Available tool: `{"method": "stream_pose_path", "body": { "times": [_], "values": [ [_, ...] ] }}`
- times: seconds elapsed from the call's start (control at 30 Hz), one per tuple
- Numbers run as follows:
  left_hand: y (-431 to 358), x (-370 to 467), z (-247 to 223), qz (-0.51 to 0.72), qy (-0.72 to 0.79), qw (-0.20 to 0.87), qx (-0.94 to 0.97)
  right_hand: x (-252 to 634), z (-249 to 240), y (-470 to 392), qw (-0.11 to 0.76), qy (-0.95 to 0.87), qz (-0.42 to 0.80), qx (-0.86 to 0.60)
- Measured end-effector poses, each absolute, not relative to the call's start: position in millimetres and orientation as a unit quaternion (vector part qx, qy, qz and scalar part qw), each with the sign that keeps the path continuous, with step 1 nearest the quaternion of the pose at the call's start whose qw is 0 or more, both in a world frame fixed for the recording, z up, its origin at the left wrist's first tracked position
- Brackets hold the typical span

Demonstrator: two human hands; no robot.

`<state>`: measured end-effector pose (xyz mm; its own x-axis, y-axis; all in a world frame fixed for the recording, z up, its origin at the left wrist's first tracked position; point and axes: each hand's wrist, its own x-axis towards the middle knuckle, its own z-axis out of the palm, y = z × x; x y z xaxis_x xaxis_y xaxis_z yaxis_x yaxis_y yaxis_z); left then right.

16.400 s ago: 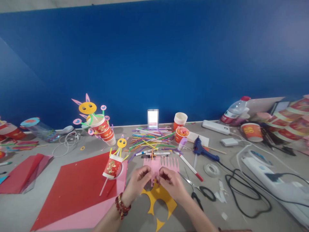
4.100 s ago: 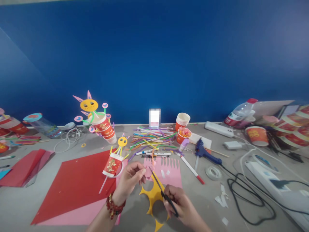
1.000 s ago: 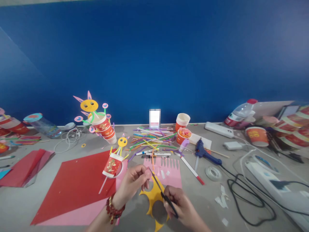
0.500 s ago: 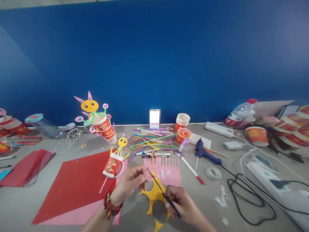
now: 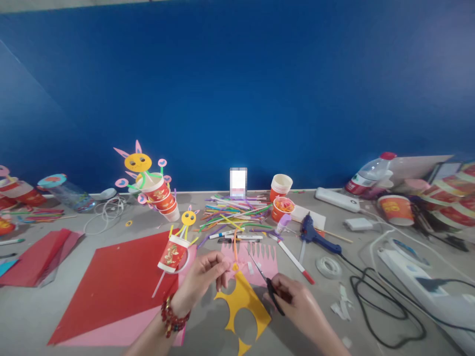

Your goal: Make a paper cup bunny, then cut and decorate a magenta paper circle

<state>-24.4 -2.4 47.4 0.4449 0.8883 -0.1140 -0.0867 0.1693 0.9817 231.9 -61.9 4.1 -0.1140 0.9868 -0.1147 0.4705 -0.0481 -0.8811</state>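
Note:
My left hand (image 5: 210, 272), with a beaded bracelet on its wrist, is pinched closed over the table's middle. Whatever its fingertips hold is too small to make out. My right hand (image 5: 291, 294) grips black-handled scissors (image 5: 272, 294), whose blades point up and left over a pink sheet (image 5: 265, 264) with a jagged far edge. Between my hands lies a yellow sheet (image 5: 243, 291) with round pieces cut out of it. An orange strip (image 5: 235, 247) and small white scraps (image 5: 250, 267) lie on the pink sheet.
A red sheet (image 5: 122, 277) and a small cup figure (image 5: 174, 252) are on the left. A larger cup figure (image 5: 159, 193) stands behind. Pipe cleaners (image 5: 237, 210) are piled at the back. A glue gun (image 5: 315, 235), tape roll (image 5: 328, 267) and power strip (image 5: 426, 291) lie right.
The scissors in my right hand have moved right, away from my left fingertips and off the yellow sheet. My left hand has barely moved.

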Motion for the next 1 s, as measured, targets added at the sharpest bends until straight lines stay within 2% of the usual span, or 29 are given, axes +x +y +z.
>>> {"method": "stream_pose_path", "body": {
  "times": [0.1,0.27,0.4,0.63,1.0],
  "values": [
    [-4.7,-20.4,42.7,0.39,0.379,0.657,0.522,224.0,11.4,-68.7,0.328,-0.592,0.459,-0.576],
    [-11.3,-6.7,43.1,0.441,0.386,0.625,0.516,186.3,10.3,-79.7,0.407,-0.508,0.609,-0.453],
    [-16.7,2.9,47.1,0.488,0.37,0.573,0.545,159.0,1.8,-84.4,0.439,-0.449,0.664,-0.406],
    [-21.2,8.2,48.5,0.498,0.404,0.506,0.577,146.4,4.4,-82.8,0.468,-0.413,0.674,-0.394],
    [-21.6,15.1,52.6,0.512,0.408,0.495,0.571,141.1,6.5,-80.4,0.49,-0.398,0.67,-0.391]
  ]
}}
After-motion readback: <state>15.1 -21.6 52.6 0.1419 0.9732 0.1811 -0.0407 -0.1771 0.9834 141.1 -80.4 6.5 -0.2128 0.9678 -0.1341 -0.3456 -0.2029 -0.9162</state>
